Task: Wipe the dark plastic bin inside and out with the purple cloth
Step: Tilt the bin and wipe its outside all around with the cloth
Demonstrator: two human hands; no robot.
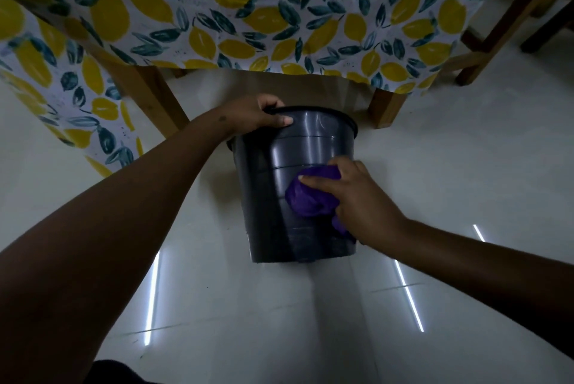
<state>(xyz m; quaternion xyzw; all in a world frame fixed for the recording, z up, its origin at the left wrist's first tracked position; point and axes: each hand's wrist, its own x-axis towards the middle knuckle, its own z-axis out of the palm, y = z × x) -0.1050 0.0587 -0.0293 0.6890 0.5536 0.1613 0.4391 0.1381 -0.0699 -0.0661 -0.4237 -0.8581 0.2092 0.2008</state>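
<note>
A dark plastic bin (273, 197) stands on the pale tiled floor in the middle of the view, its opening tilted away from me so the inside is hidden. My left hand (253, 116) grips the bin's far left rim, thumb on the outer wall. My right hand (357, 197) holds a bunched purple cloth (310, 200) and presses it against the near outer wall, right of centre and about halfway down.
A table draped in a lemon-print cloth (248, 10) stands just behind the bin, with wooden legs (155, 97) on either side. More wooden furniture legs (497, 29) are at the upper right. Glossy floor tiles (279, 321) lie in front of the bin.
</note>
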